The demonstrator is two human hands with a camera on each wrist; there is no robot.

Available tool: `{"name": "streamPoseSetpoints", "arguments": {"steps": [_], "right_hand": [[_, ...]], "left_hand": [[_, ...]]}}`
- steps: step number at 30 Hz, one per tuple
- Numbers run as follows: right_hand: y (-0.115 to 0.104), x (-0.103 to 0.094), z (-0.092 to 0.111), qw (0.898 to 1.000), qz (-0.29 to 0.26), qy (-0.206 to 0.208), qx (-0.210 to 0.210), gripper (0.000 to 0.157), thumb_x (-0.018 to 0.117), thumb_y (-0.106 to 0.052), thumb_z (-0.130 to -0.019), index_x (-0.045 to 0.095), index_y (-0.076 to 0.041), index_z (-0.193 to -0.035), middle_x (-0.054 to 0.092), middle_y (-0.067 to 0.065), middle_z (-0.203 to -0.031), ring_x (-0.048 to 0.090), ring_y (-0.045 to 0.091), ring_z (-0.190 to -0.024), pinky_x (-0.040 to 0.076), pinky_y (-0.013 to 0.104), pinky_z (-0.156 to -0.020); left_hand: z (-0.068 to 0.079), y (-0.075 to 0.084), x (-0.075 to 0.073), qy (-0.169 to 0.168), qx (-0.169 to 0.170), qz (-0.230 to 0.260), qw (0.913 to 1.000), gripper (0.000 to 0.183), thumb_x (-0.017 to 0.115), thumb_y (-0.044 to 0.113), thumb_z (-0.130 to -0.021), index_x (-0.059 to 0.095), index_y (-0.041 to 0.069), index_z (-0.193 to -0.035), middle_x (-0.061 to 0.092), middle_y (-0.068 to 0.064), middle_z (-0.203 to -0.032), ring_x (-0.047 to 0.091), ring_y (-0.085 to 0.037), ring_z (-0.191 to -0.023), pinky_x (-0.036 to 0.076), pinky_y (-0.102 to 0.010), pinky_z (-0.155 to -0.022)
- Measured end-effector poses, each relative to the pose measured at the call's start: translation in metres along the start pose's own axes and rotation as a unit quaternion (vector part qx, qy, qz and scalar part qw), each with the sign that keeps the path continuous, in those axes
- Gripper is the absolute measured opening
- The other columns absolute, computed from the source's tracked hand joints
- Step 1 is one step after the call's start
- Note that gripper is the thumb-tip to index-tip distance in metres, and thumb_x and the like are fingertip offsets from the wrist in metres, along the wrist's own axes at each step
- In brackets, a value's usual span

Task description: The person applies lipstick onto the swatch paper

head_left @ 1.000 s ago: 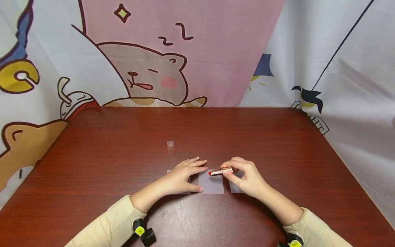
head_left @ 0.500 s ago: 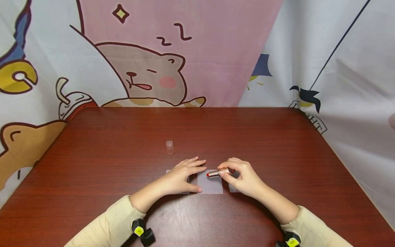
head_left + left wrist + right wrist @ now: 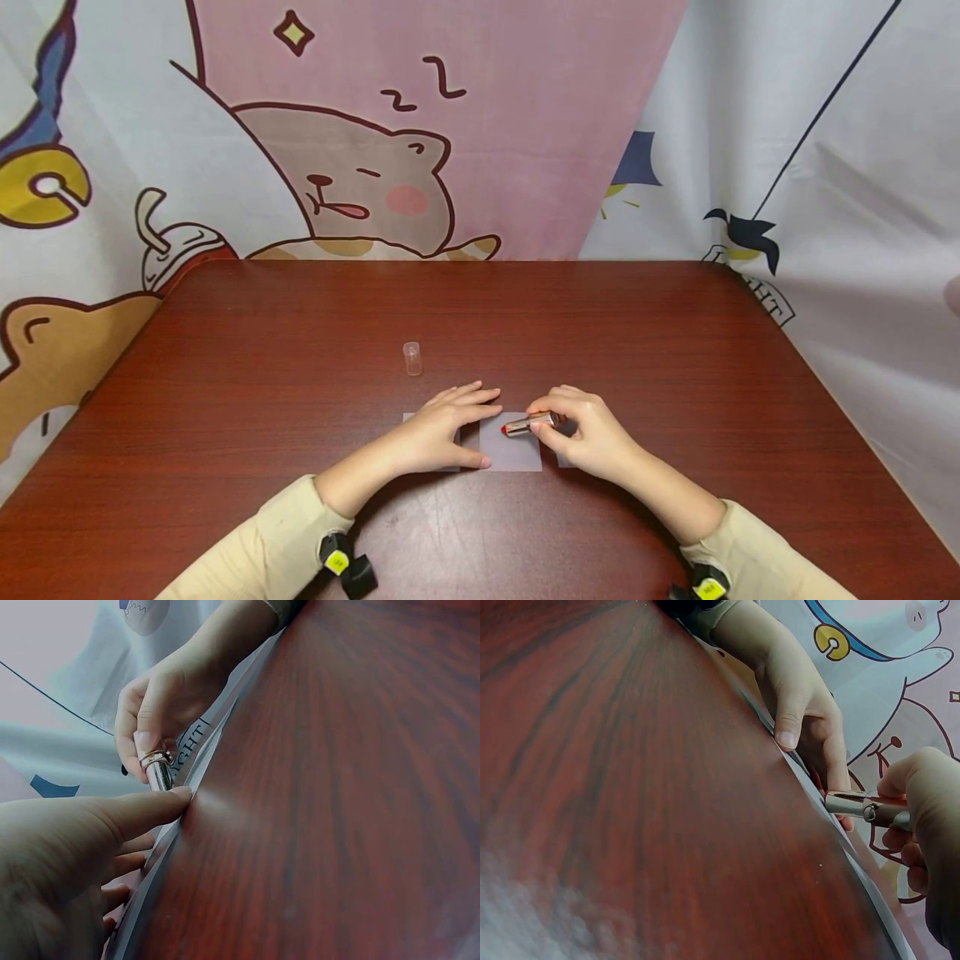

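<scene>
In the head view my right hand (image 3: 596, 429) pinches an uncapped lipstick (image 3: 530, 424) between thumb and fingers. Its red tip points left, over or on the middle piece of pale paper (image 3: 510, 454); whether it touches cannot be told. My left hand (image 3: 446, 431) lies with spread fingers, its thumb and fingertips at the left side of that paper. Beneath the left hand lies another pale piece, mostly covered. A third pale piece sits partly hidden under the right hand. The right wrist view shows the lipstick (image 3: 847, 804) held at its base, tilted low towards the paper.
A clear plastic cap (image 3: 412, 359) stands on the brown wooden table (image 3: 480, 317), beyond the left hand. Behind the table's far edge hangs a cartoon-printed cloth (image 3: 510, 167). Black devices with yellow labels (image 3: 337, 561) sit on both wrists.
The right hand has shifted slightly left and lower with the lipstick, whose tip has moved down across the middle paper. The left hand has stayed in place.
</scene>
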State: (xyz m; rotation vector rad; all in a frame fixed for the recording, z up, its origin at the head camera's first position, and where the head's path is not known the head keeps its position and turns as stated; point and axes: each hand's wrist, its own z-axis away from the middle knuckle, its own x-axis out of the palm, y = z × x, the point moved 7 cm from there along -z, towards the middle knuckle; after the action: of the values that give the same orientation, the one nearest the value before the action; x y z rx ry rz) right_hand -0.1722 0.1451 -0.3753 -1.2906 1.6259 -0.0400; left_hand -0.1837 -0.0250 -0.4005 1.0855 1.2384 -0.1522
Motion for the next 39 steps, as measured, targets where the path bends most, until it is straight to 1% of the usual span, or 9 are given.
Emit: {"name": "streamPoseSetpoints", "arguments": {"steps": [4, 7, 14, 21, 28, 34, 39], "right_hand": [[0.0, 0.0, 0.0, 1.0, 0.001, -0.002, -0.001, 0.018, 0.073, -0.004, -0.08, 0.07, -0.013, -0.095, 0.059, -0.014, -0.082, 0.05, 0.01, -0.071, 0.046, 0.029, -0.057], [-0.002, 0.0, -0.001, 1.0, 0.001, -0.002, -0.01, 0.018, 0.073, -0.003, -0.079, 0.07, -0.013, -0.094, 0.06, -0.013, -0.082, 0.051, 0.01, -0.071, 0.047, 0.028, -0.057], [-0.007, 0.0, -0.005, 0.999, 0.014, -0.005, -0.029, 0.014, 0.073, -0.004, -0.079, 0.07, -0.012, -0.09, 0.061, -0.012, -0.083, 0.051, 0.006, -0.073, 0.046, 0.023, -0.06], [-0.01, 0.0, -0.009, 0.999, 0.025, -0.014, -0.029, 0.013, 0.073, -0.006, -0.079, 0.07, -0.012, -0.089, 0.062, -0.011, -0.084, 0.052, 0.006, -0.074, 0.047, 0.023, -0.062], [-0.013, 0.002, -0.014, 0.998, 0.034, -0.03, -0.031, 0.011, 0.071, -0.007, -0.079, 0.069, -0.014, -0.086, 0.058, -0.014, -0.079, 0.05, 0.005, -0.072, 0.044, 0.022, -0.06], [-0.017, 0.001, -0.016, 0.998, 0.041, -0.034, -0.044, 0.012, 0.071, -0.005, -0.076, 0.069, -0.014, -0.084, 0.055, -0.016, -0.075, 0.047, 0.003, -0.069, 0.042, 0.019, -0.058], [-0.019, 0.0, -0.016, 0.997, 0.045, -0.038, -0.043, 0.013, 0.071, -0.004, -0.075, 0.067, -0.015, -0.082, 0.053, -0.016, -0.073, 0.046, 0.003, -0.068, 0.041, 0.019, -0.057]], "left_hand": [[0.0, 0.001, -0.001, -0.001, 0.0, 0.006, 1.0, 0.065, 0.079, 0.031, -0.077, 0.056, 0.011, -0.135, 0.04, -0.004, -0.148, 0.022, -0.027, -0.141, 0.014, -0.049, -0.113], [0.001, 0.001, -0.001, -0.001, 0.002, 0.009, 1.0, 0.062, 0.079, 0.031, -0.077, 0.058, 0.012, -0.133, 0.04, -0.004, -0.148, 0.022, -0.028, -0.141, 0.015, -0.05, -0.113], [0.0, 0.002, -0.001, -0.004, 0.007, 0.004, 1.0, 0.06, 0.078, 0.029, -0.078, 0.059, 0.011, -0.132, 0.04, -0.006, -0.148, 0.022, -0.029, -0.141, 0.015, -0.051, -0.112], [0.0, 0.004, -0.002, -0.002, 0.007, 0.005, 1.0, 0.06, 0.079, 0.028, -0.078, 0.059, 0.01, -0.132, 0.041, -0.006, -0.148, 0.022, -0.03, -0.141, 0.015, -0.052, -0.112], [0.0, 0.004, -0.002, 0.0, 0.01, 0.004, 0.9999, 0.06, 0.079, 0.028, -0.077, 0.06, 0.01, -0.131, 0.041, -0.007, -0.148, 0.023, -0.03, -0.141, 0.016, -0.052, -0.112], [0.001, 0.005, -0.003, -0.002, 0.006, 0.009, 0.9999, 0.06, 0.079, 0.028, -0.078, 0.059, 0.01, -0.132, 0.04, -0.007, -0.148, 0.022, -0.03, -0.141, 0.015, -0.052, -0.112], [0.001, 0.005, -0.003, -0.003, 0.004, 0.01, 0.9999, 0.06, 0.079, 0.027, -0.078, 0.059, 0.01, -0.132, 0.04, -0.007, -0.148, 0.021, -0.029, -0.141, 0.014, -0.052, -0.112]]}}
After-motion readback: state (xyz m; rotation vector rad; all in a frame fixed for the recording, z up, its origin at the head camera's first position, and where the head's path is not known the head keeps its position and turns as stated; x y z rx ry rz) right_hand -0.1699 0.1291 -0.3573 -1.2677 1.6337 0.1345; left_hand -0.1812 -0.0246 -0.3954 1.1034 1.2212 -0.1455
